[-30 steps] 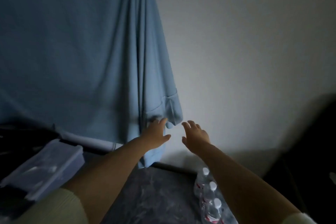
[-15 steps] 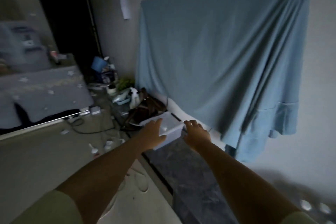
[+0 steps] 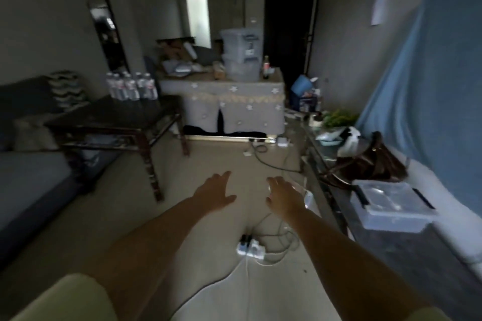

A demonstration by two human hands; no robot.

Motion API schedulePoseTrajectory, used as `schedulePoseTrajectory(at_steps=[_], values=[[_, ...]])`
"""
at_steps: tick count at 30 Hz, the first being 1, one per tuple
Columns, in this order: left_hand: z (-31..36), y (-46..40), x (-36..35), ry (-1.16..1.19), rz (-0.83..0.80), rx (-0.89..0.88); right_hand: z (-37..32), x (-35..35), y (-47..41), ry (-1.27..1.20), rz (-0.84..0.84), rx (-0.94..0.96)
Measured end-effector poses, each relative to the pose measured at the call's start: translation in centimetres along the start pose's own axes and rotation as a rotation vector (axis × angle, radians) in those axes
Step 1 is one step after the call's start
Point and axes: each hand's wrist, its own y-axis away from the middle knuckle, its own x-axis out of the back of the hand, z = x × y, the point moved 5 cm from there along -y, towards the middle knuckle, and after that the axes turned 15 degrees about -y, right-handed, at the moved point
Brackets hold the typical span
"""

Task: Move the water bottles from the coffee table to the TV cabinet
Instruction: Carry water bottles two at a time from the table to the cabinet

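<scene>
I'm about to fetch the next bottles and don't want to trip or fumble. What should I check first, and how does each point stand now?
1. Left hand free: ok, fingers spread, holding nothing.
2. Right hand free: ok, open and holding nothing.
3. Water bottles left to fetch: ok, a cluster stands upright at the far corner of the coffee table.
4. Floor path: not ok, a power strip and loose cables lie just ahead.
5. Bare spot on the TV cabinet: ok, dark surface shows in front of the clear plastic box.
6. Bottle caps tight: cannot tell, too small and blurred.
</scene>
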Motion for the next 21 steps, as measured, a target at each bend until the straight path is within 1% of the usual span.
schedulePoseTrajectory(at_steps=[4, 9, 15, 18, 21], values=[[-7.9, 2.8, -0.2, 0.038, -0.02, 0.158, -8.0, -3.1, -2.8, -0.015, -0.088, 0.164], [-14.4, 5.5, 0.2, 0.079, 0.012, 0.365, -14.5, -5.8, -5.3, -0.017, -0.157, 0.348], [-19.1, 7.4, 0.4, 0.092, 0.033, 0.557, -20.1, -7.5, -8.7, -0.028, -0.204, 0.505], [-20.5, 8.1, -0.5, 0.154, 0.027, 0.667, -21.8, -9.3, -9.6, -0.033, -0.243, 0.569], [-21.5, 8.8, -1.6, 0.181, 0.003, 0.717, -23.3, -11.3, -9.9, -0.039, -0.281, 0.592]])
